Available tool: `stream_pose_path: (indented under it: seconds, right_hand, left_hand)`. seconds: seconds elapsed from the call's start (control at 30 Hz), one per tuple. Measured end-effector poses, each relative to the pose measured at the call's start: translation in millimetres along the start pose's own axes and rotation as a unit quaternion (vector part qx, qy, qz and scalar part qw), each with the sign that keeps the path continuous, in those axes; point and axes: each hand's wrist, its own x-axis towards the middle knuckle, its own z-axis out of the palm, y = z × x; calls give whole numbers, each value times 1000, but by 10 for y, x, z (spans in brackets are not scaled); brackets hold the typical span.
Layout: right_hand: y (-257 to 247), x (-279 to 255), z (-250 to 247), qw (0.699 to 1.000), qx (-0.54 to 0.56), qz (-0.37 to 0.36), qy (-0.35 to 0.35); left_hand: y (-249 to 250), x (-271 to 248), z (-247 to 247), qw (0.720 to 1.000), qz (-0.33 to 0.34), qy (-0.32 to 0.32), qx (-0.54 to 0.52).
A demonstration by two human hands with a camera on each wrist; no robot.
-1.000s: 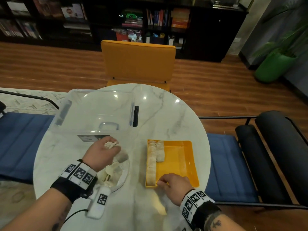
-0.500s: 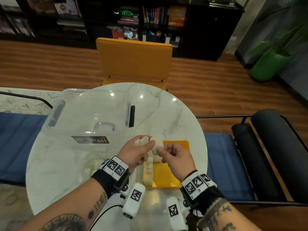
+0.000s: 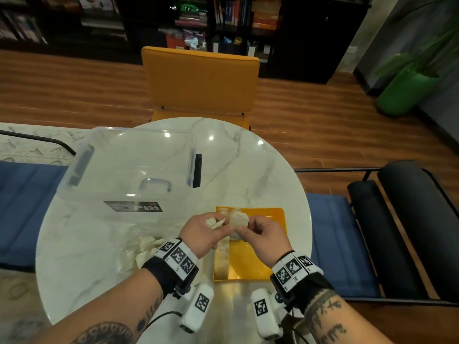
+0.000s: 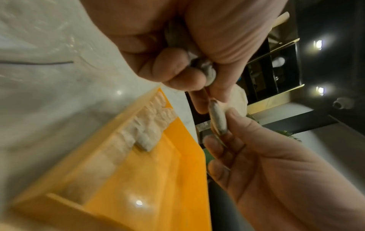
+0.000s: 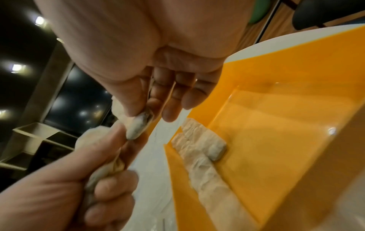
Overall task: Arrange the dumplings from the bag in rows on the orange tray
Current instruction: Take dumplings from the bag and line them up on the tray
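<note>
Orange tray [image 3: 269, 220]: one full row along left wall, second row just begun at far end. Both hands above tray; left hand [image 3: 202, 232] grip clutching dumplings [image 3: 214, 222], right hand [image 3: 263, 235] grip pinching one dumpling [image 3: 239, 218]. Bag [image 3: 146, 247] left of tray, more inside.

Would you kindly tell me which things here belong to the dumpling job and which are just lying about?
Job: dumplings held by left hand and right hand; orange tray; bag.

Lying about: clear storage box; yellow chair; green planter.
</note>
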Motion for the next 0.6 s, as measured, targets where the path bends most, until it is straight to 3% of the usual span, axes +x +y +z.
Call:
stream_pose_path:
  seconds: [0.13, 0.3, 0.43, 0.6]
  right_hand:
    - [192, 166, -85, 996, -70, 49, 25]
    - [384, 328, -28, 963, -235, 121, -58]
    - [334, 421, 67, 943, -272, 163, -99]
    - [352, 546, 169, 943, -257, 199, -77]
  left_hand:
    - [-227, 108, -120, 994, -33, 53, 93]
    - [-348, 150, -85, 968, -57, 61, 238]
    - [-362, 172, -51, 953, -66, 61, 288]
    - [-382, 183, -60, 951, -74, 59, 295]
